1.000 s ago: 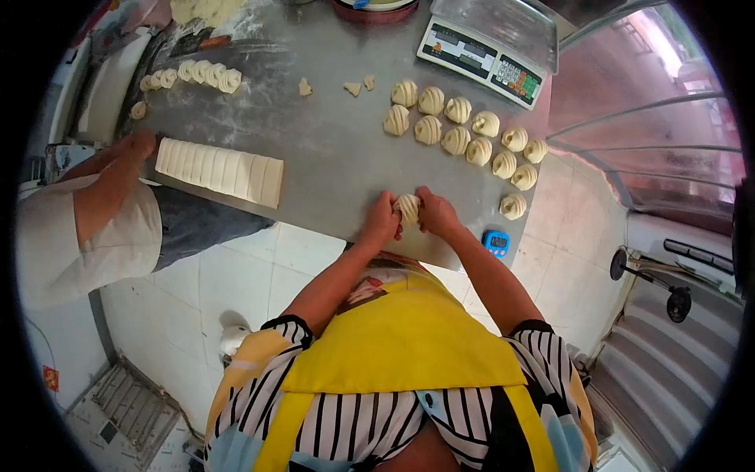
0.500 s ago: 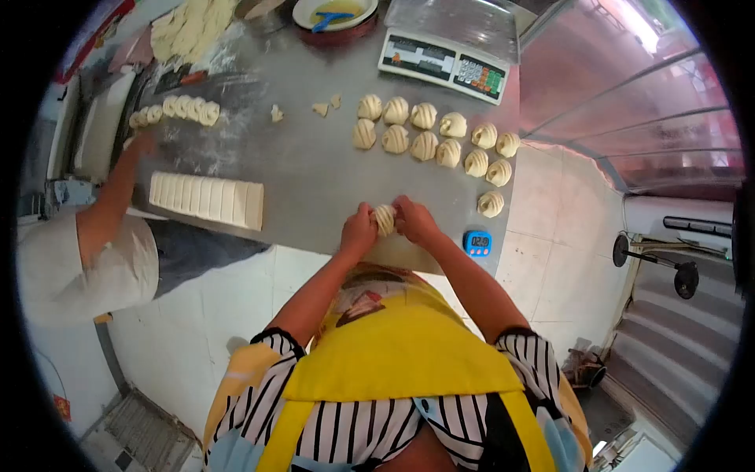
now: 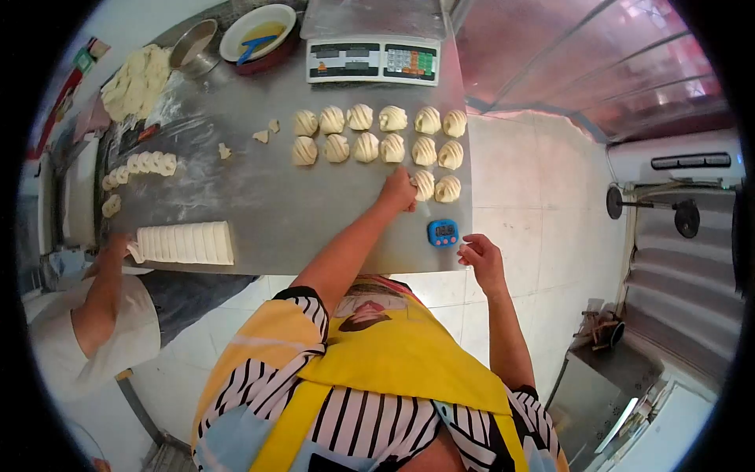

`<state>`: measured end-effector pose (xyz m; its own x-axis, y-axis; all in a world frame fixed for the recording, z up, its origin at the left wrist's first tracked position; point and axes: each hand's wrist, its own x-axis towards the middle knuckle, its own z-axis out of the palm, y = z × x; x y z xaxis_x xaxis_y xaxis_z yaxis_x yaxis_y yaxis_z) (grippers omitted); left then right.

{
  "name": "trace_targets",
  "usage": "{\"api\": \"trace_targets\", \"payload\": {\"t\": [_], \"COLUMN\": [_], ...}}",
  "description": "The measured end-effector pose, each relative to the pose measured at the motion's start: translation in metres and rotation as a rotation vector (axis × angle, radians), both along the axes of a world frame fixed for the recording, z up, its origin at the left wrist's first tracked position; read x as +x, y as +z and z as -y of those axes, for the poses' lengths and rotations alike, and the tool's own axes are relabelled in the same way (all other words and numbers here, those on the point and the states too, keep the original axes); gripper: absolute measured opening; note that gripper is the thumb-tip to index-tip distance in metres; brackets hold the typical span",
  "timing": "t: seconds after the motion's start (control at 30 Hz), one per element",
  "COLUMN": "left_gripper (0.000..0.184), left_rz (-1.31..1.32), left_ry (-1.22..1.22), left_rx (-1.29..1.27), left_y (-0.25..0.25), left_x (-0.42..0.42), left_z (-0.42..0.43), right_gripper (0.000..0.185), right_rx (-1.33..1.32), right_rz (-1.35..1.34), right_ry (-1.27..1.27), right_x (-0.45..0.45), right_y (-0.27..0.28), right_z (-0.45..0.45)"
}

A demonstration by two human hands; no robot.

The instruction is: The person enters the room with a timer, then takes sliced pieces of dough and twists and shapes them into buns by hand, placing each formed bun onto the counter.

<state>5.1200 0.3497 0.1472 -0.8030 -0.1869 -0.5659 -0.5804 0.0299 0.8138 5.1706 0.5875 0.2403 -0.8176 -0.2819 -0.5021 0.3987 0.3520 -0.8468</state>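
My left hand (image 3: 399, 191) reaches across to the third row of shaped dough buns. Its fingers are closed against the left side of a ridged dough bun (image 3: 423, 185), which rests on the metal table. Just right of it sits another dough bun (image 3: 448, 189). My right hand (image 3: 481, 256) hangs off the table's edge, fingers loosely bent and apart, with nothing in it. Close by is a blue timer (image 3: 443, 233). Two longer rows of spiral-ridged buns (image 3: 366, 147) lie beyond my left hand.
A digital scale (image 3: 373, 61) stands at the back. Left of it are a bowl with yellow liquid (image 3: 267, 30) and a metal pot (image 3: 194, 49). A co-worker's hand (image 3: 118, 242) touches a sliced dough block (image 3: 187, 242). Dough scraps (image 3: 261, 136) and a large dough sheet (image 3: 135, 82) lie farther off.
The dough bun between both hands has moved right to the third row with my left hand. My right hand has let go and drawn off rightward. The co-worker's hand moved to the sliced block.
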Motion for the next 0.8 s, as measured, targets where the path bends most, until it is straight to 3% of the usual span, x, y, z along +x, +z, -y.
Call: {"api": "trace_targets", "payload": {"t": [0.1,0.2,0.3,0.43,0.5,0.7,0.8], "left_gripper": [0.041,0.045,0.042,0.031,0.027,0.02,0.021], "left_rz": [-0.009,-0.095,0.047,-0.004,-0.049,-0.195,-0.366], "left_ry": [-0.083,0.028,0.331,0.709,0.828,0.945,1.022], "left_rx": [-0.073,0.106,0.334,0.498,0.52,0.697,0.847], "left_y": [0.038,0.038,0.025,0.025,0.028,0.005,-0.001], "left_x": [0.026,0.093,0.175,0.271,0.299,0.325,0.312], "left_z": [0.021,0.063,0.114,0.151,0.155,0.148,0.156], "right_gripper": [0.024,0.026,0.033,0.048,0.052,0.047,0.046], "right_rx": [-0.033,-0.084,-0.051,0.007,-0.022,0.175,0.154], "right_rz": [-0.047,-0.025,-0.032,-0.018,-0.414,-0.875,-0.325], "right_ry": [0.11,0.391,0.754,1.136,1.267,1.26,1.224], "right_x": [-0.013,-0.022,-0.014,0.022,0.048,0.126,0.124], "right_y": [0.017,0.017,0.0,-0.03,-0.067,-0.081,-0.058], "right_z": [0.047,0.113,0.207,0.365,0.437,0.515,0.508]}}
